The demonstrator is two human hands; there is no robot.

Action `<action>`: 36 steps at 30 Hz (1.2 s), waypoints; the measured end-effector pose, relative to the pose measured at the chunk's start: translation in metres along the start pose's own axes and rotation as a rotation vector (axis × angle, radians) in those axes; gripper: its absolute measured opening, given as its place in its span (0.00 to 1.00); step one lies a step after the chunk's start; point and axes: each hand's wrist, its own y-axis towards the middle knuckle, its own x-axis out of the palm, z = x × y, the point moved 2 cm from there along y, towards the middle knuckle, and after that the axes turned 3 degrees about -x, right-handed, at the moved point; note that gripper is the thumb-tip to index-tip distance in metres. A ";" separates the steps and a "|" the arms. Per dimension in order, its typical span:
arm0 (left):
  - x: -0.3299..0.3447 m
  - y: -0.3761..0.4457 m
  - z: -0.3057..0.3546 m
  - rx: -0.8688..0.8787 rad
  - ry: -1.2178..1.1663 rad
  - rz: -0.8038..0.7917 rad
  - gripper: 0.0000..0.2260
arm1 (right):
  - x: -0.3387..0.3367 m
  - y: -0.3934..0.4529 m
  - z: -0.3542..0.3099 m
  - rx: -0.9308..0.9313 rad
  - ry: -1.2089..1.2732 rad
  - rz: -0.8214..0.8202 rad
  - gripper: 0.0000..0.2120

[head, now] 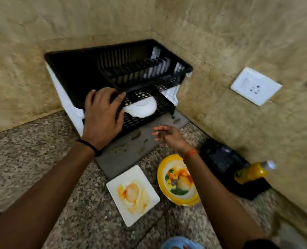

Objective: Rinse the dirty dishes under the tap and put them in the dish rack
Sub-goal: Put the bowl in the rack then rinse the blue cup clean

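Note:
A black two-tier dish rack [77,72] stands in the wall corner. A white dish [142,109] lies on its lower shelf. My left hand [104,114] rests against the rack's front with spread fingers, right beside that dish. My right hand [169,137] hovers over the grey mat, fingers loose, holding nothing. A white square plate [133,194] smeared with orange sauce lies on the counter. Beside it is a round yellow-rimmed plate [178,180], also dirty, partly under my right forearm.
A grey drying mat [131,155] lies under the rack. A black tray [228,168] with a yellow bottle [251,172] sits by the right wall. A white socket plate [255,86] is on the wall. A blue object [181,243] shows at the bottom edge.

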 end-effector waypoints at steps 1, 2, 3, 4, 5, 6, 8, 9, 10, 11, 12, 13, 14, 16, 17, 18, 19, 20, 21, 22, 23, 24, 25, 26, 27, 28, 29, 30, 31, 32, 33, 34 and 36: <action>0.001 -0.009 0.007 -0.016 -0.045 0.042 0.18 | -0.005 -0.014 0.005 -0.023 -0.012 0.008 0.10; 0.002 -0.019 0.020 -0.009 -0.110 0.058 0.16 | -0.013 -0.032 0.010 -0.036 -0.015 0.029 0.09; 0.004 -0.032 0.038 0.015 -0.220 0.024 0.14 | -0.023 -0.052 0.017 -0.038 -0.015 0.057 0.09; 0.007 -0.046 0.057 0.027 -0.370 -0.059 0.12 | -0.031 -0.073 0.023 -0.038 -0.015 0.092 0.09; 0.009 -0.059 0.073 0.011 -0.525 -0.171 0.11 | -0.040 -0.090 0.030 -0.041 -0.014 0.128 0.09; 0.013 -0.075 0.091 -0.017 -0.652 -0.308 0.11 | -0.049 -0.111 0.041 -0.041 0.002 0.176 0.09; 0.022 -0.104 0.121 -0.040 -0.748 -0.549 0.14 | -0.060 -0.153 0.062 -0.042 0.045 0.283 0.08; 0.027 -0.122 0.135 -0.020 -0.759 -0.634 0.15 | -0.064 -0.177 0.077 -0.042 0.047 0.339 0.07; 0.031 -0.135 0.144 -0.015 -0.769 -0.694 0.16 | -0.064 -0.199 0.089 -0.046 0.035 0.383 0.07; 0.034 -0.149 0.150 -0.006 -0.765 -0.743 0.15 | -0.062 -0.219 0.103 -0.044 0.012 0.410 0.06; 0.035 -0.163 0.158 0.017 -0.758 -0.785 0.15 | -0.059 -0.239 0.118 -0.028 -0.013 0.417 0.07; 0.037 -0.176 0.164 0.040 -0.757 -0.828 0.15 | -0.054 -0.258 0.138 0.014 -0.040 0.411 0.08; 0.037 -0.189 0.169 0.049 -0.756 -0.869 0.15 | -0.048 -0.275 0.155 0.066 -0.063 0.394 0.08; 0.034 -0.210 0.174 0.028 -0.770 -0.914 0.18 | -0.034 -0.303 0.187 0.145 -0.061 0.343 0.07; 0.032 -0.219 0.176 0.010 -0.784 -0.923 0.19 | -0.026 -0.314 0.197 0.159 -0.043 0.335 0.08; 0.031 -0.226 0.177 -0.017 -0.789 -0.940 0.20 | -0.018 -0.324 0.202 0.164 -0.021 0.333 0.09; 0.029 -0.234 0.177 -0.050 -0.801 -0.955 0.19 | -0.011 -0.333 0.206 0.173 0.008 0.331 0.10; 0.027 -0.240 0.177 -0.094 -0.826 -0.964 0.16 | -0.004 -0.339 0.205 0.191 0.033 0.332 0.08; 0.025 -0.247 0.177 -0.141 -0.870 -0.968 0.12 | 0.001 -0.345 0.202 0.200 0.066 0.330 0.05; 0.022 -0.252 0.177 -0.185 -0.916 -0.974 0.10 | 0.005 -0.349 0.200 0.204 0.079 0.332 0.04; 0.020 -0.258 0.177 -0.213 -0.947 -0.986 0.08 | 0.008 -0.352 0.200 0.203 0.063 0.336 0.04; 0.016 -0.263 0.178 -0.226 -0.951 -1.003 0.08 | 0.009 -0.355 0.198 0.201 0.018 0.329 0.05; 0.013 -0.267 0.178 -0.234 -0.940 -1.007 0.08 | 0.010 -0.356 0.196 0.199 -0.032 0.327 0.07; 0.010 -0.271 0.178 -0.239 -0.918 -1.004 0.09 | 0.010 -0.357 0.194 0.184 -0.083 0.330 0.09; 0.008 -0.274 0.179 -0.238 -0.900 -0.999 0.09 | 0.010 -0.357 0.191 0.152 -0.120 0.337 0.10; 0.006 -0.275 0.180 -0.236 -0.885 -0.996 0.09 | 0.010 -0.357 0.186 0.124 -0.154 0.339 0.10; 0.006 -0.276 0.181 -0.238 -0.876 -0.996 0.09 | 0.010 -0.356 0.183 0.102 -0.190 0.343 0.10; 0.005 -0.276 0.182 -0.246 -0.874 -1.006 0.10 | 0.009 -0.356 0.181 0.091 -0.229 0.343 0.09; 0.003 -0.276 0.185 -0.256 -0.880 -1.022 0.10 | 0.007 -0.358 0.182 0.085 -0.247 0.347 0.10; 0.001 -0.276 0.188 -0.265 -0.897 -1.041 0.09 | 0.003 -0.361 0.184 0.084 -0.248 0.356 0.11; 0.000 -0.275 0.193 -0.283 -0.928 -1.062 0.09 | -0.002 -0.366 0.185 0.088 -0.237 0.376 0.12; -0.003 -0.274 0.198 -0.326 -0.974 -1.091 0.08 | -0.008 -0.370 0.187 0.101 -0.225 0.397 0.12; -0.013 -0.270 0.216 -0.463 -1.124 -1.164 0.07 | -0.023 -0.385 0.183 0.090 -0.128 0.458 0.07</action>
